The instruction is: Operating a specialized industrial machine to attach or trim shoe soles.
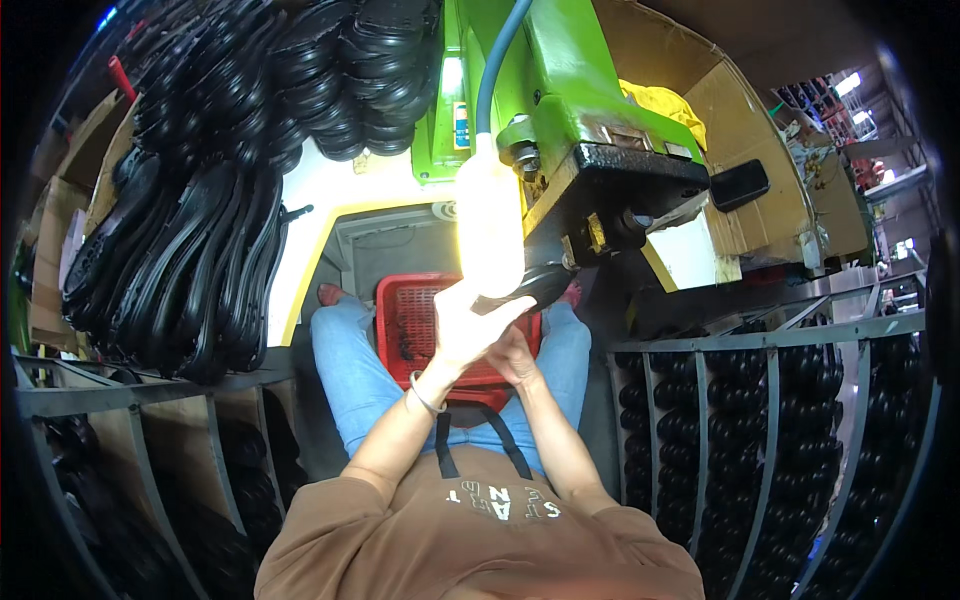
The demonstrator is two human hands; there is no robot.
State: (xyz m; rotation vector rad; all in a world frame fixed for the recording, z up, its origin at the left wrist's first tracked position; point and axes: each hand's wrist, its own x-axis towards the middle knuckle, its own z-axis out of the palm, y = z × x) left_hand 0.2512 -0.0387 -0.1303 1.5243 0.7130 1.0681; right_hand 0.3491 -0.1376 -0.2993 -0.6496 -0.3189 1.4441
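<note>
Pinching a black piece with the left hand, right hand near, its grip unclear

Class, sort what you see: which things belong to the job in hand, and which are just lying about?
Likely part of the job:
black piece at the left hand
green machine
lit lamp
stacked black pieces, on the left
red basket between the legs

Seemingly just lying about:
dark phone-shaped object
yellow material behind the machine head
</note>
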